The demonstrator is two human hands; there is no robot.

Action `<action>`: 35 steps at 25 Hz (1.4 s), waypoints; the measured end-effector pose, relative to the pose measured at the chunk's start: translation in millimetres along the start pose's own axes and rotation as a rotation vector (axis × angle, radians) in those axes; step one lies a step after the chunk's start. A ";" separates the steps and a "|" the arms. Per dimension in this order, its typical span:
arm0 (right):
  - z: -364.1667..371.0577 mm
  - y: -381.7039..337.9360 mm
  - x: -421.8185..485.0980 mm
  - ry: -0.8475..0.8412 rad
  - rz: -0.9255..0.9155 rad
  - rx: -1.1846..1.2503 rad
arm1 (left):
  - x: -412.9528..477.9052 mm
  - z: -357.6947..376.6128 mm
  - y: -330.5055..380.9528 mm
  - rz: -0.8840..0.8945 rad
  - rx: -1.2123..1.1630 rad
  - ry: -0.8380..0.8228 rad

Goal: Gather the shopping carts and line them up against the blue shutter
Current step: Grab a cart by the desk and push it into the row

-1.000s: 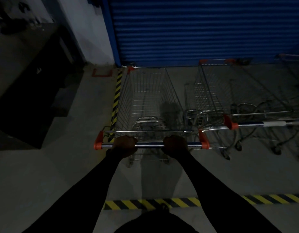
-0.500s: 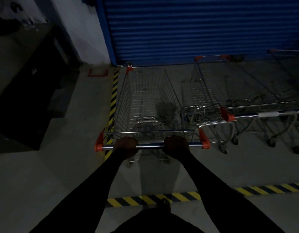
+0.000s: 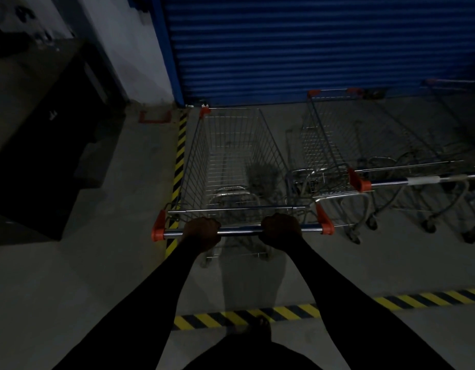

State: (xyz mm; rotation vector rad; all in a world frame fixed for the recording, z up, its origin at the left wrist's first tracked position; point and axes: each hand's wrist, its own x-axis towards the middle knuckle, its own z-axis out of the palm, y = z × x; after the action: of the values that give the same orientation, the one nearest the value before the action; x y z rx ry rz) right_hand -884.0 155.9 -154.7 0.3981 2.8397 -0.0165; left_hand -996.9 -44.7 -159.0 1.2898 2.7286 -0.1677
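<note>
- Both fists locked on the bar: the left hand (image 3: 201, 231) is curled right round the handle (image 3: 241, 230), fingers fully closed, and the right hand (image 3: 280, 228) is wrapped the same way further along. Bare chrome shows between the 2 grips.
- Outward to the bar's ends: orange end caps sit outside each fist, and dark sleeves run back toward the camera.
- Beyond the handle, the pushed cart (image 3: 231, 166) points nose-first at the blue shutter (image 3: 311, 49). Its front rim sits just short of the shutter's base; in this dim light I cannot tell if it touches.
- On its left runs a yellow-and-black floor stripe (image 3: 181, 156), the cart's left wheels close beside it. That puts this cart at the left end of the shutter.
- To the right, a parked cart (image 3: 330, 145) stands alongside, also nose toward the shutter, with at least 1 more frame beyond it at the right edge, too dark to count surely.
- My call: a row is already forming, and this cart looks nearly home. What remains is a last nudge forward, letting go, and fetching any carts not in view.
</note>
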 end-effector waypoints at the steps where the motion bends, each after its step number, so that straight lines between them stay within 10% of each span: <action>1: 0.9 -0.1 -0.6 0.005 0.003 0.004 | -0.5 -1.0 0.6 -0.006 0.008 -0.024; 23: 0.1 3.0 -4.9 0.014 -0.012 0.005 | -2.5 -1.9 3.2 -0.073 -0.075 -0.107; 35: 3.1 64.1 -61.6 0.579 0.040 0.768 | 20.6 -28.1 110.9 0.120 -0.887 0.209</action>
State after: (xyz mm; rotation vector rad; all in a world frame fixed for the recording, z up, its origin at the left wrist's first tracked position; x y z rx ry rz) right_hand -808.8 200.9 -139.5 0.6989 3.2727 -1.1839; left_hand -925.7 45.2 -139.8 1.1906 2.3377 1.1005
